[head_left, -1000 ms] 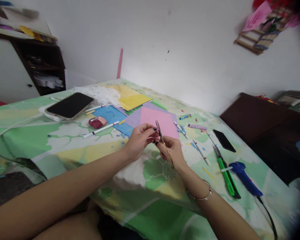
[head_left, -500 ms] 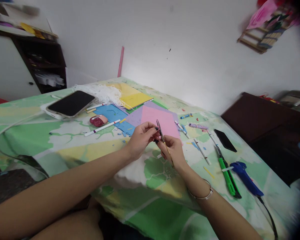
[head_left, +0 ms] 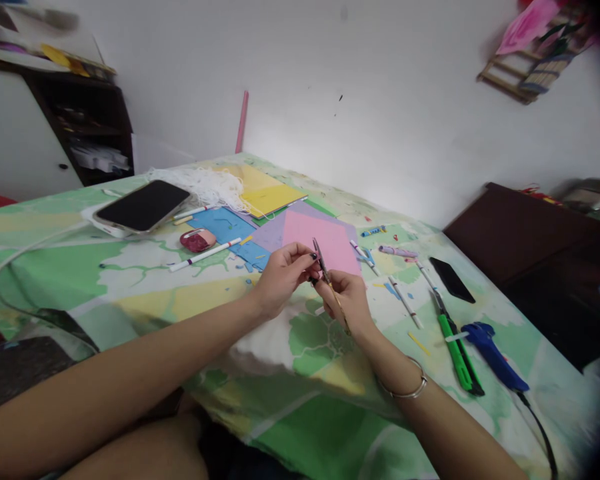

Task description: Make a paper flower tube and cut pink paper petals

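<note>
In the head view, my right hand (head_left: 346, 298) is closed on a pair of scissors (head_left: 325, 267), whose narrow blades point up and away from me. My left hand (head_left: 283, 277) is beside the blades, its thumb and fingers pinched together. Whatever lies in that pinch is too small and too covered to make out. Both hands are over the near side of the table, in front of a pink sheet (head_left: 313, 233) that rests on a purple sheet (head_left: 267, 235).
A phone (head_left: 143, 205), white string (head_left: 205, 188), yellow sheets (head_left: 273, 200) and a maroon-and-pink object (head_left: 197, 240) lie left and behind. On the right are markers (head_left: 405, 302), a green cutter knife (head_left: 457, 353), a blue glue gun (head_left: 495, 357) with its cord, and a dark flat slab (head_left: 451, 280).
Almost nothing differs. Both hands and the scissors stay in nearly the same place, and the view has shifted very slightly.
</note>
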Tool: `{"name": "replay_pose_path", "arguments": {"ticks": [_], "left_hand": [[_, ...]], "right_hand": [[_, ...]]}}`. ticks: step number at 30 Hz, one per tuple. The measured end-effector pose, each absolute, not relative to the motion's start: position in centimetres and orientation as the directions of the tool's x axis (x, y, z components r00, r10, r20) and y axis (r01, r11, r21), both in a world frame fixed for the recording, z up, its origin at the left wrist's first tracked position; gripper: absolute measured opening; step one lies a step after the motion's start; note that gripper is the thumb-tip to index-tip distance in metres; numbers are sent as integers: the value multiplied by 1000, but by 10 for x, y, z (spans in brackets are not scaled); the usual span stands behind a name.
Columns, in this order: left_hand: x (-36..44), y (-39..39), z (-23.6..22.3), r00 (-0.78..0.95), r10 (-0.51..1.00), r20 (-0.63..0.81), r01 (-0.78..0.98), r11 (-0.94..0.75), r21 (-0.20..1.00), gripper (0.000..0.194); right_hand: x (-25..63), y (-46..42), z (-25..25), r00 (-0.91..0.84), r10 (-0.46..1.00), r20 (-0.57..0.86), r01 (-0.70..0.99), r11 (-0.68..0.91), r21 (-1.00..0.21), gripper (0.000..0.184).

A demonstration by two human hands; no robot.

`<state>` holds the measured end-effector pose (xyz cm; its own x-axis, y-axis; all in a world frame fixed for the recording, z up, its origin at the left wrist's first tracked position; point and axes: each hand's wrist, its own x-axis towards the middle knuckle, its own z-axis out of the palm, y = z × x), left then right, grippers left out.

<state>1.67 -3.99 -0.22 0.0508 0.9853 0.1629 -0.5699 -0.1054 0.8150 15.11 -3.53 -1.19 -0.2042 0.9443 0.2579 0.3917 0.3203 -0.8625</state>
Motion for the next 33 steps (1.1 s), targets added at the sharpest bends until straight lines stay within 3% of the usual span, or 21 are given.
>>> {"name": "replay_pose_path", "arguments": {"ticks": [33], "left_hand": [[15, -41, -1, 60, 985, 161, -557, -100, 824, 3]], "right_hand": [[154, -37, -10, -209, 941, 264, 421, 331, -844, 30]]}}
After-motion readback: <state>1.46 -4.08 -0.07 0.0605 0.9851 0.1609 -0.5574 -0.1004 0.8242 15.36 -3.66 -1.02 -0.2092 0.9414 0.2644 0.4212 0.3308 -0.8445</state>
